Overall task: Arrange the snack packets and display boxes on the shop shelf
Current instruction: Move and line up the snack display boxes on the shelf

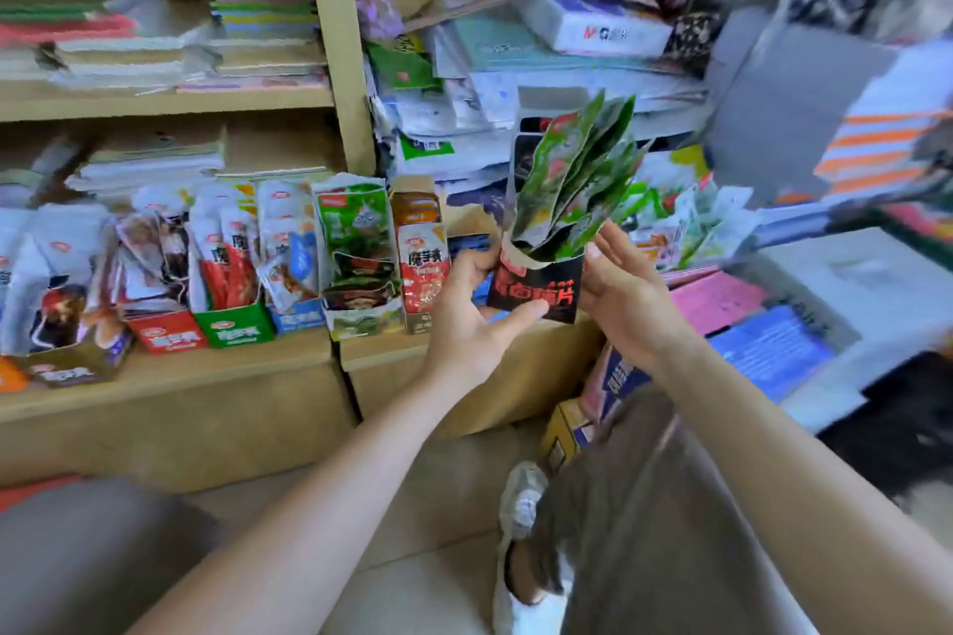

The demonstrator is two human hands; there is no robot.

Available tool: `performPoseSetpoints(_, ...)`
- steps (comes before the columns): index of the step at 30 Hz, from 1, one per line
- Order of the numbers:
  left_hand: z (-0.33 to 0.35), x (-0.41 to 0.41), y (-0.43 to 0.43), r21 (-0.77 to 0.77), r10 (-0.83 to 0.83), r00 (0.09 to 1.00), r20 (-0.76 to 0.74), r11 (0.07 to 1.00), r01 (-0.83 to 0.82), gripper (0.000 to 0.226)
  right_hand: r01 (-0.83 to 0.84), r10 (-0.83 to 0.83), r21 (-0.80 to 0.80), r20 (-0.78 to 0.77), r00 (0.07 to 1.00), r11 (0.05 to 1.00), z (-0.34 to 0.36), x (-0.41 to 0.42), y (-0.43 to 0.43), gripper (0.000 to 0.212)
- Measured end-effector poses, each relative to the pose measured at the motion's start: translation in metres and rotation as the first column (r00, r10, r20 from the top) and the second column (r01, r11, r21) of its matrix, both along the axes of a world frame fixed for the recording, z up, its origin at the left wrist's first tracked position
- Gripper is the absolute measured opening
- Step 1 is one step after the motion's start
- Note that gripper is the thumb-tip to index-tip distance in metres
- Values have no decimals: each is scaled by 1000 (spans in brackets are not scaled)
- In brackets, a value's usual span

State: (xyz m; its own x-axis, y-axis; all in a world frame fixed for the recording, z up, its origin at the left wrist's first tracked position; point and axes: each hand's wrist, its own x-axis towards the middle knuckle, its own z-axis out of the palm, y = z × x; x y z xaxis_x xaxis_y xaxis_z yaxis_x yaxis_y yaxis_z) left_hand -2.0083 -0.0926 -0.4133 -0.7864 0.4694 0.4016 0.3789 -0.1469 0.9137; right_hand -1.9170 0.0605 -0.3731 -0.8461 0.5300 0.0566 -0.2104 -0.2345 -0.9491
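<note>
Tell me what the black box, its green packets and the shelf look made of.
Black box: likely thin printed cardboard, pale raw edge at its rim. Green packets: glossy plastic film, by sheen and creases. Shelf: matte tan board, probably wood or laminate.

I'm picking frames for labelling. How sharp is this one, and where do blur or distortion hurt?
Head view: the black display box, in the left hand, is fairly sharp; the right side of the frame is smeared by blur; the shelf upright leans from wide-angle distortion; no strong glare.
</note>
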Motion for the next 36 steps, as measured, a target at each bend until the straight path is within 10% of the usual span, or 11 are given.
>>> performPoseSetpoints(18,-75,15,51,-36,99,987,129,995,-95,44,-266,279,-87,275,920,960,-49,-6,68,72)
performPoseSetpoints(28,-82,5,59,-153,192,978,88,972,-177,47,-81,146,-167,432,890,983,-62,-13,68,23)
performPoseSetpoints(36,-104,7,71,-173,329,930,-164,919,-355,48,142,-74,-100,499,864,985,-78,8,45,33)
